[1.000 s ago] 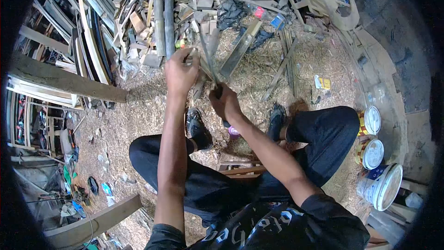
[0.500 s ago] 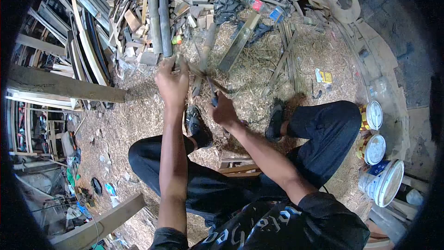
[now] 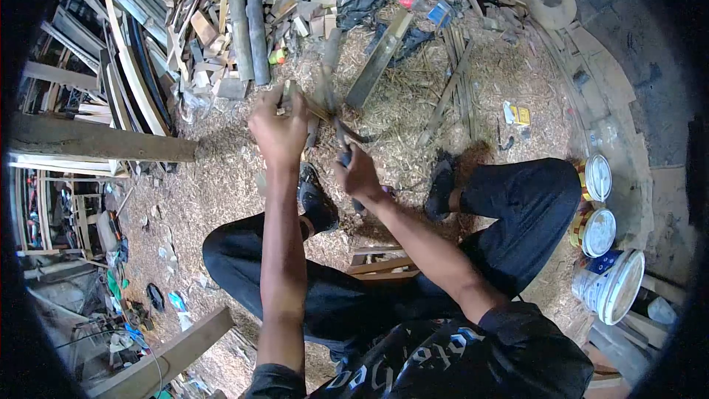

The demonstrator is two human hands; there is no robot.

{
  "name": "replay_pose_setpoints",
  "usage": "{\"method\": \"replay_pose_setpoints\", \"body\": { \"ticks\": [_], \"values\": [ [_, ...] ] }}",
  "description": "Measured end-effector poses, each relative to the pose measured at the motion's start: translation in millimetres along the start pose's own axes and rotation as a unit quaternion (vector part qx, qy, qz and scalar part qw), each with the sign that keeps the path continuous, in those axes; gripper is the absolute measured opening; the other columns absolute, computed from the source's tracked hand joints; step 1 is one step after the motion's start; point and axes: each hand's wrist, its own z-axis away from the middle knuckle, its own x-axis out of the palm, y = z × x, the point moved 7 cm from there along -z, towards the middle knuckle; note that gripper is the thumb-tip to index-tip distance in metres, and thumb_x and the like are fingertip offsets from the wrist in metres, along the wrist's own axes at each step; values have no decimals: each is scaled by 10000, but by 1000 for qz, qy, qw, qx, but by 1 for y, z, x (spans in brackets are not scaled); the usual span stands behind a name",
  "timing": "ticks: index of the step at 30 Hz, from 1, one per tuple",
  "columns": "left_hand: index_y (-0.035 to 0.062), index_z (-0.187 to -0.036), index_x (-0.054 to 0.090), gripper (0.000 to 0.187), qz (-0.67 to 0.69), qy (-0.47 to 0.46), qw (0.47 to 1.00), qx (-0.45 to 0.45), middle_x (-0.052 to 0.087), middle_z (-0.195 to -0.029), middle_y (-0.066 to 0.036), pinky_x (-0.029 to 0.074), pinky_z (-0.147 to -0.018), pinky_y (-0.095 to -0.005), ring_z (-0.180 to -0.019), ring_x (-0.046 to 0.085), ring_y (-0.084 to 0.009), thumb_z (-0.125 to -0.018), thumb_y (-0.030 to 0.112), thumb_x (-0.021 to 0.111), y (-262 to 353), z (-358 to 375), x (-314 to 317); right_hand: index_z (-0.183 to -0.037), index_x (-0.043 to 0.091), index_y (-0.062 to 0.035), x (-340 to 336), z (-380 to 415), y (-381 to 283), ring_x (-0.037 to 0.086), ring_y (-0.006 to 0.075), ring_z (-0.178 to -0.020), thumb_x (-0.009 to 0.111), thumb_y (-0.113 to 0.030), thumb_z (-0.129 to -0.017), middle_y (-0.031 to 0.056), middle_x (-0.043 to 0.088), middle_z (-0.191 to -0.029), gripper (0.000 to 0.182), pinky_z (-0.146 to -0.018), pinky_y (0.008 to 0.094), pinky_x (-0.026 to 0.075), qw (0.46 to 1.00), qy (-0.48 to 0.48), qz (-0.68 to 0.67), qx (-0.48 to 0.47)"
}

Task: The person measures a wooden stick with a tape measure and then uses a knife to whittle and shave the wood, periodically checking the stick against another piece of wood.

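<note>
The left hand [image 3: 281, 124] pinches a wood strip [image 3: 319, 110]. The right hand [image 3: 360, 176] grips a dark-handled tool [image 3: 345, 157], perhaps a knife, though blurred.

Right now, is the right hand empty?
No, the right hand is closed around a dark handle.

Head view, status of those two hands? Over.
Left hand holding thin brown strip. Right hand gripping dark-handled tool, far end blurred. Plank lying beyond, apart from both hands.

A woodworking shop: offcut heap [image 3: 204, 28], long boards [image 3: 131, 63], shavings [image 3: 221, 192] underfoot.
</note>
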Motion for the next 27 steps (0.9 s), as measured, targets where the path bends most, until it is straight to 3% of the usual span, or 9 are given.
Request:
{"method": "replay_pose_setpoints", "body": {
  "ticks": [4, 7, 8, 10, 17, 20, 22, 23, 27],
  "values": [
    [-55, -973, 670, 320, 10, 32, 999, -8, 663, -878, -223, 509, -726, -375, -788, 661, -318, -815, 223, 672, -3, 0, -2, -958, 533, 2, 2, -2, -49, 614, 417, -721, 619, -202, -790, 225, 620, -758, 279, -638, 481, 479, 998, -1, -5, -61],
    [-49, -953, 674, 263, 3, 35, 999, 20, 666, -867, -210, 514, -722, -374, -770, 664, -293, -809, 170, 684, -6, -2, -2, -947, 533, 15, 12, -5, 8, 613, 418, -722, 622, -199, -788, 225, 624, -771, 282, -635, 471, 482, 998, 19, 30, -51],
    [-49, -953, 674, 263, 2, 37, 999, 22, 666, -867, -210, 514, -722, -374, -770, 664, -293, -809, 170, 684, -5, -3, -4, -975, 539, 29, 9, -6, 13, 619, 409, -776, 625, -190, -782, 229, 630, -813, 305, -657, 460, 487, 999, -30, 38, -23],
    [-40, -934, 677, 196, 84, 32, 995, -40, 670, -854, -189, 515, -716, -368, -774, 659, -268, -800, 103, 677, -13, 1, -6, -952, 537, 24, -1, -1, -10, 617, 409, -774, 616, -188, -785, 231, 630, -814, 281, -660, 455, 487, 998, -31, 51, -17],
    [-46, -921, 675, 158, 28, 25, 999, 33, 672, -829, -170, 518, -684, -356, -751, 651, -223, -827, 78, 645, -10, 7, -7, -991, 539, 11, -3, 4, -40, 633, 399, -784, 600, -161, -783, 243, 633, -850, 277, -671, 454, 492, 998, -47, 35, -29],
    [-51, -921, 670, 190, 49, 3, 999, -22, 672, -830, -179, 515, -693, -360, -759, 655, -245, -807, 101, 670, 0, 8, -10, -974, 562, -4, 4, -7, 62, 624, 299, -689, 612, -166, -780, 184, 637, -782, 258, -631, 412, 483, 997, -22, 69, 25],
    [-48, -922, 670, 226, 97, 24, 995, -18, 668, -824, -185, 511, -698, -364, -759, 657, -265, -785, 130, 694, 2, 12, -10, -966, 569, -9, -2, -4, 125, 631, 293, -702, 631, -182, -777, 177, 635, -774, 264, -632, 411, 485, 966, -92, 186, 153],
    [-48, -925, 668, 240, 67, 26, 997, 9, 666, -828, -188, 510, -704, -370, -755, 657, -273, -777, 138, 701, 6, 12, -8, -916, 564, -15, -7, 3, 117, 634, 288, -704, 641, -205, -771, 163, 629, -753, 251, -639, 414, 490, 989, -37, 131, 58],
    [-48, -936, 660, 260, 39, 34, 999, 9, 663, -861, -198, 508, -730, -375, -775, 655, -292, -761, 138, 709, 16, 13, -4, -839, 519, -28, -5, 5, 39, 631, 274, -706, 631, -203, -773, 147, 617, -744, 217, -638, 396, 484, 992, 18, 108, 61]
  ]
}}
